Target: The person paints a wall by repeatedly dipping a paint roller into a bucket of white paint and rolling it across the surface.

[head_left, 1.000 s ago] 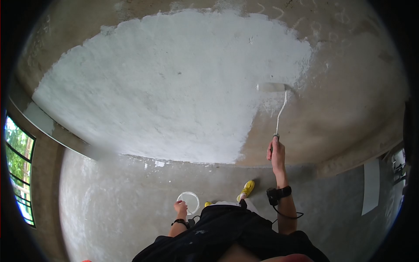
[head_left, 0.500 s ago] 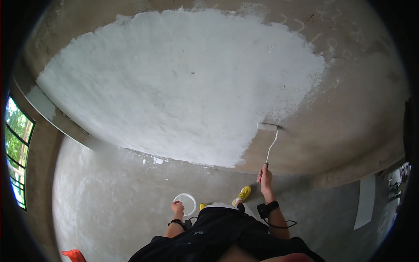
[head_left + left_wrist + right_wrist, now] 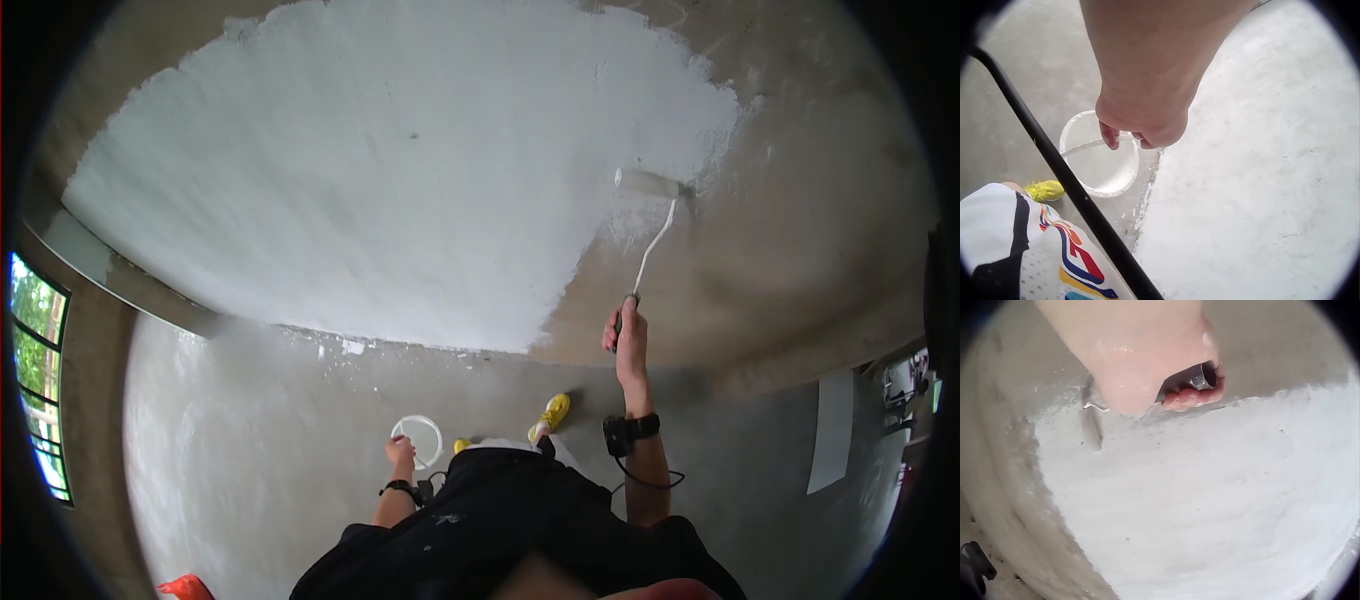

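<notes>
Paint roller (image 3: 646, 183) sits right of centre in the upper half of the head view, at the right edge of the white patch (image 3: 400, 170) on the wall (image 3: 800, 230). Half a second ago we had it lower in the frame, by the patch's lower right edge with bare wall beneath it; now it lies higher, its left end towards the white paint and its right end towards bare brown wall. Our right grip (image 3: 628, 345) is higher too, and the patch's lower edge and the bucket (image 3: 438, 437) also sit a little higher in the frame.

The roller's cylinder is off-white, tilted slightly with its left end up, and a dark shadow shows beside its right end. From that end a thin, bent white wire (image 3: 655, 245) runs down to the left into a dark handle (image 3: 1188, 381). At the upper middle of the right wrist view, we see the handle's hollow end with a white smear inside.

Our right grip is curled firmly round this handle. Our left grip (image 3: 400, 452), lower and left of centre in the head view, has its fingers hooked round the bucket's pale bail (image 3: 1085, 147). Yellow shoes (image 3: 555, 410) show right of the bucket.
</notes>
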The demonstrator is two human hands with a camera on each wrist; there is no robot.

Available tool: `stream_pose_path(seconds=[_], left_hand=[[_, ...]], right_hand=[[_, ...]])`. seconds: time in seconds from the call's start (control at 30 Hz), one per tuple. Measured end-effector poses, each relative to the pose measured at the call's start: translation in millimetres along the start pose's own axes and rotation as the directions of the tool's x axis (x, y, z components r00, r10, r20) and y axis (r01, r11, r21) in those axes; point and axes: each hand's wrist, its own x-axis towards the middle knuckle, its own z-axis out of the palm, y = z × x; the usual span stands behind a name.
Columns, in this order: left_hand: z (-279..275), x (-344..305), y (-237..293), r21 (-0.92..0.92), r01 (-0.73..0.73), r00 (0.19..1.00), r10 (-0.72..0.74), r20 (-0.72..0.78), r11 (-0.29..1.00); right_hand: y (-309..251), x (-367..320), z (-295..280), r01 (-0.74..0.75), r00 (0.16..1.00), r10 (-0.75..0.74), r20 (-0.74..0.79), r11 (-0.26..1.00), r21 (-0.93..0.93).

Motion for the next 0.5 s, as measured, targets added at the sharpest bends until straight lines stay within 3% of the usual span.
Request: stream_pose_path(seconds=[0.07, 0.2, 0.37, 0.5], left_hand=[[0.5, -3.6, 4.4, 0.033, -0.026, 0.999, 0.027, -0.025, 0.999], [3.1, -11.1, 10.7, 0.036, -0.019, 0.999, 0.020, -0.043, 0.999], [6.7, -22.4, 8.6, 0.032, 0.031, 0.999, -0.030, -0.020, 0.999], [0.2, -15.2, -6.1, 0.007, -0.024, 0.996, 0.024, -0.082, 1.000]], right_hand=[[-4.7, -2.1, 2.3, 0.075, 0.997, -0.075, 0.020, 0.997, -0.023], [32.2, -3.3, -1.9, 0.032, 0.999, -0.030, 0.030, 0.998, -0.057], [92.1, -13.2, -16.6, -0.179, 0.984, 0.179, 0.005, 0.984, -0.012], [109.5, -28.4, -18.6, -0.345, 0.938, 0.346, -0.034, 0.938, 0.015]])
